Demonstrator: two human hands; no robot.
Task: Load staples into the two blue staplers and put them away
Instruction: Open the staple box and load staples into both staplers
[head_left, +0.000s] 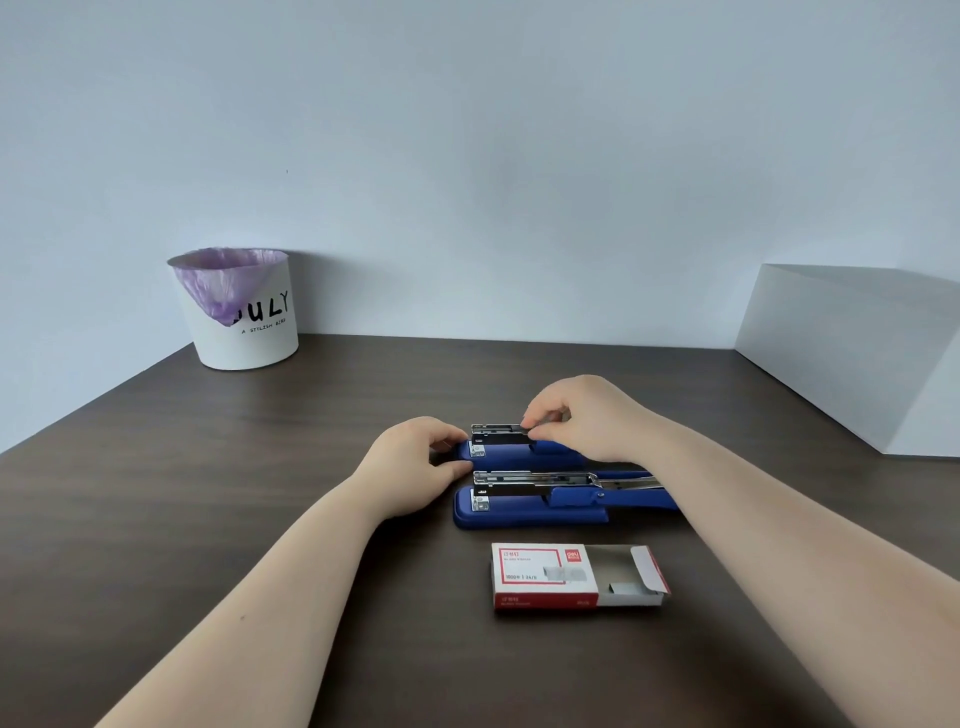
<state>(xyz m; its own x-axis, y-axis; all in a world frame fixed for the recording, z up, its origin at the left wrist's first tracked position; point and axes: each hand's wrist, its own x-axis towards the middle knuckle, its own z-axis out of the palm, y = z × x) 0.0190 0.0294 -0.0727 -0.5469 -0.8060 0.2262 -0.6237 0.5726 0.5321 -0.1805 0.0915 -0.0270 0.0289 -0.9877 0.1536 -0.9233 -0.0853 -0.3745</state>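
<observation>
Two blue staplers lie side by side on the dark table, both opened with the metal magazine exposed. My left hand (415, 462) grips the front end of the far stapler (511, 451). My right hand (582, 415) pinches a strip of staples over that stapler's metal channel, and hides its rear half. The near stapler (530, 506) lies untouched, its blue top arm swung back to the right under my right forearm. In front of it sits a red and white staple box (550, 574), its tray slid open to the right with a small block of staples (626, 588) inside.
A white bin (244, 332) with a purple liner stands at the back left against the wall. A large white box (857, 353) sits at the right edge. The dark wooden table (260, 493) runs back to the pale wall.
</observation>
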